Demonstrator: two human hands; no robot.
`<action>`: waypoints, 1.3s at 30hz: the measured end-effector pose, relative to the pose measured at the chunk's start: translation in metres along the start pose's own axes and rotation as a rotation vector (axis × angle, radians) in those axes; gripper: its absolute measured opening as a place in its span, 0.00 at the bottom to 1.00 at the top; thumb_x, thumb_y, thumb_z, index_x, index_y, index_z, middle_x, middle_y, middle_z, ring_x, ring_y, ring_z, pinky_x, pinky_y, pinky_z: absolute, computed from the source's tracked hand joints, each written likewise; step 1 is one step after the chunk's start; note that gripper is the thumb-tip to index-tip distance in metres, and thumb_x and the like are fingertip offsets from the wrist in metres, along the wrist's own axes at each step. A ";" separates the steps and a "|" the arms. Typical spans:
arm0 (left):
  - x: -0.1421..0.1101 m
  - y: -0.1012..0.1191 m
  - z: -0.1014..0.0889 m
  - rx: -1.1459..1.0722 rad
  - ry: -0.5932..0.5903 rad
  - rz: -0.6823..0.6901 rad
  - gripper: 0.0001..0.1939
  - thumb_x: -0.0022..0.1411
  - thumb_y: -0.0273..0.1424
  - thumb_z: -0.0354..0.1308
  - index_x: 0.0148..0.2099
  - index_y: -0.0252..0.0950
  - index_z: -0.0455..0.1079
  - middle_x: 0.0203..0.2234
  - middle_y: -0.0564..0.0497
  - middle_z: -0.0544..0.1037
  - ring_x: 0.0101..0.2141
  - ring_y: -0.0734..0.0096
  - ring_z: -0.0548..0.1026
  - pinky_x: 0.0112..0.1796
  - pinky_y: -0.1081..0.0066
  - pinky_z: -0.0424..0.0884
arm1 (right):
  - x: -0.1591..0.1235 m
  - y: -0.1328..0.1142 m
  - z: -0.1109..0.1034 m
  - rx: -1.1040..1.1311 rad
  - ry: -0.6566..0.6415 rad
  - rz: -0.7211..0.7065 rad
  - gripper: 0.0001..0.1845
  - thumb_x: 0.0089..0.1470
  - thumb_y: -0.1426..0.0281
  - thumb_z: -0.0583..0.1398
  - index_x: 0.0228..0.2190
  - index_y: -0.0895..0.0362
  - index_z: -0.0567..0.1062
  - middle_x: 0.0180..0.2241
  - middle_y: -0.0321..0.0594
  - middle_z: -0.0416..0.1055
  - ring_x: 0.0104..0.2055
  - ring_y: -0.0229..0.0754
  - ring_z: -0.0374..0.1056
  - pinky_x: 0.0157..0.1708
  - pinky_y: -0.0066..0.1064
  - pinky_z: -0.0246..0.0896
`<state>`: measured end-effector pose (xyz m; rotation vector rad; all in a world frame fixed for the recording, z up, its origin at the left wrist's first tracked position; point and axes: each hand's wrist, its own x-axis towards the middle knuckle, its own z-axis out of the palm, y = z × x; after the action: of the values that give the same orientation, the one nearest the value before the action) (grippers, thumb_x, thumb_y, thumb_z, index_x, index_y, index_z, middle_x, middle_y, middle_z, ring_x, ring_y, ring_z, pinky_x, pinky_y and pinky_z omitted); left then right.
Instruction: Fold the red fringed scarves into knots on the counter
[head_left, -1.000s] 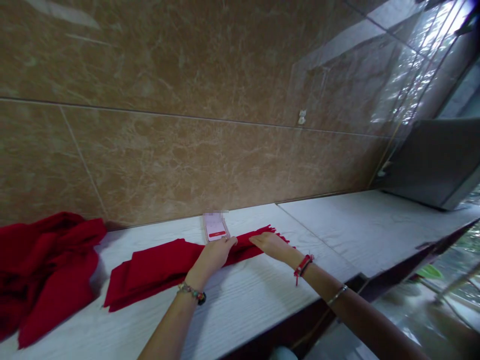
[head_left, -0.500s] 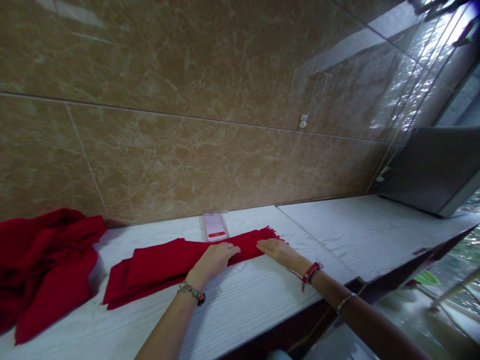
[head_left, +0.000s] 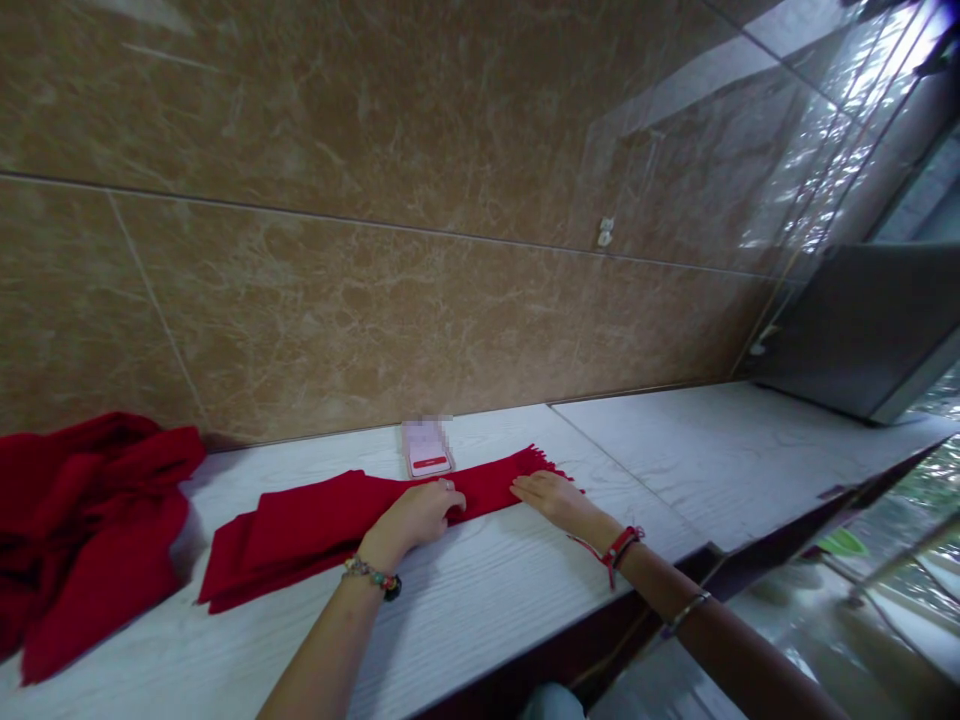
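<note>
A red scarf (head_left: 307,525) with a fringed end lies folded lengthwise in layers on the white wood-grain counter (head_left: 480,590). My left hand (head_left: 416,515), with a ring and a beaded bracelet, is on the scarf's middle, thumb and fingers curled together on the fabric. Near the fringe, my right hand (head_left: 551,498) rests flat with its fingers stretched out over the scarf. It wears a red cord and a silver bangle at the wrist. The undersides of both hands are hidden.
Another heap of red cloth (head_left: 97,530) lies crumpled at the left. Behind the scarf, a phone (head_left: 427,450) lies against the brown tiled wall (head_left: 337,300). A grey boxy thing (head_left: 855,330) stands at the counter's far right. The counter's front edge runs below my right forearm.
My left hand has slid slightly left along the scarf, and its fingers have curled more. My right hand stays near the fringe, which looks more spread. The view has shifted a little.
</note>
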<state>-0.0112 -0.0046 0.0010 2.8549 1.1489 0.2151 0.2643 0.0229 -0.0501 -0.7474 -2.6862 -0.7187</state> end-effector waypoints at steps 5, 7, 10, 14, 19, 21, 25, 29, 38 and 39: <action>0.001 0.000 -0.001 0.045 0.005 0.012 0.12 0.52 0.22 0.48 0.38 0.38 0.67 0.33 0.49 0.71 0.34 0.69 0.70 0.33 0.72 0.65 | 0.002 0.001 0.002 -0.022 0.014 0.001 0.17 0.53 0.81 0.51 0.45 0.62 0.69 0.43 0.47 0.70 0.45 0.43 0.65 0.42 0.37 0.62; 0.001 0.002 -0.002 0.064 0.001 0.006 0.12 0.52 0.21 0.47 0.37 0.37 0.67 0.33 0.49 0.71 0.33 0.69 0.69 0.33 0.72 0.65 | 0.004 0.001 0.000 -0.036 0.032 0.014 0.18 0.53 0.81 0.50 0.45 0.61 0.69 0.44 0.46 0.70 0.45 0.43 0.65 0.43 0.37 0.62; 0.001 0.005 -0.002 0.062 0.001 -0.002 0.13 0.51 0.19 0.46 0.36 0.37 0.66 0.32 0.50 0.71 0.32 0.70 0.69 0.32 0.73 0.65 | 0.005 0.000 -0.002 -0.030 0.034 0.034 0.19 0.54 0.81 0.49 0.45 0.60 0.69 0.45 0.45 0.69 0.47 0.43 0.64 0.44 0.38 0.61; -0.001 0.008 -0.002 0.063 -0.012 -0.021 0.13 0.51 0.19 0.45 0.34 0.37 0.66 0.31 0.50 0.71 0.32 0.70 0.69 0.31 0.74 0.64 | 0.004 -0.001 -0.002 0.034 0.014 0.039 0.19 0.53 0.82 0.50 0.45 0.61 0.69 0.44 0.46 0.70 0.46 0.43 0.65 0.43 0.38 0.62; 0.000 0.010 -0.001 -0.002 -0.037 -0.056 0.06 0.55 0.29 0.50 0.36 0.37 0.66 0.31 0.50 0.72 0.32 0.69 0.70 0.31 0.73 0.65 | 0.001 -0.004 0.003 0.129 0.032 0.106 0.19 0.52 0.81 0.50 0.45 0.61 0.70 0.44 0.45 0.70 0.45 0.43 0.65 0.44 0.39 0.62; 0.004 0.013 0.001 0.011 0.004 -0.110 0.09 0.58 0.32 0.46 0.36 0.36 0.67 0.32 0.49 0.72 0.32 0.68 0.70 0.31 0.72 0.66 | -0.001 -0.005 0.004 0.178 0.055 0.149 0.19 0.52 0.81 0.50 0.44 0.60 0.71 0.43 0.45 0.71 0.45 0.43 0.66 0.44 0.39 0.62; 0.013 0.023 0.015 0.051 0.150 -0.156 0.15 0.62 0.31 0.42 0.45 0.36 0.67 0.43 0.45 0.70 0.42 0.66 0.69 0.41 0.67 0.65 | 0.004 -0.004 0.001 0.305 0.138 0.249 0.20 0.49 0.81 0.49 0.41 0.58 0.73 0.41 0.44 0.72 0.45 0.42 0.66 0.46 0.41 0.60; 0.015 0.025 0.032 0.020 0.135 -0.168 0.21 0.62 0.33 0.41 0.56 0.34 0.58 0.56 0.42 0.59 0.56 0.63 0.55 0.54 0.60 0.52 | 0.027 -0.002 0.002 0.326 0.159 0.391 0.20 0.52 0.77 0.48 0.46 0.58 0.69 0.47 0.46 0.67 0.51 0.43 0.60 0.49 0.43 0.57; 0.013 0.033 0.029 0.007 -0.070 -0.331 0.26 0.62 0.37 0.37 0.61 0.35 0.49 0.60 0.43 0.46 0.59 0.57 0.42 0.54 0.49 0.44 | 0.045 -0.018 0.019 0.167 -0.090 0.353 0.23 0.58 0.67 0.47 0.54 0.59 0.57 0.55 0.49 0.56 0.57 0.46 0.50 0.52 0.50 0.47; 0.013 0.034 0.027 0.004 -0.085 -0.340 0.26 0.62 0.37 0.37 0.61 0.36 0.49 0.60 0.43 0.46 0.59 0.57 0.42 0.54 0.48 0.44 | 0.042 -0.017 0.019 0.179 -0.094 0.377 0.23 0.58 0.66 0.47 0.55 0.59 0.57 0.55 0.49 0.56 0.57 0.46 0.50 0.53 0.51 0.47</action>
<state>0.0254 -0.0206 -0.0209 2.5853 1.5861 0.0733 0.2183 0.0377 -0.0574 -1.2163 -2.5339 -0.3536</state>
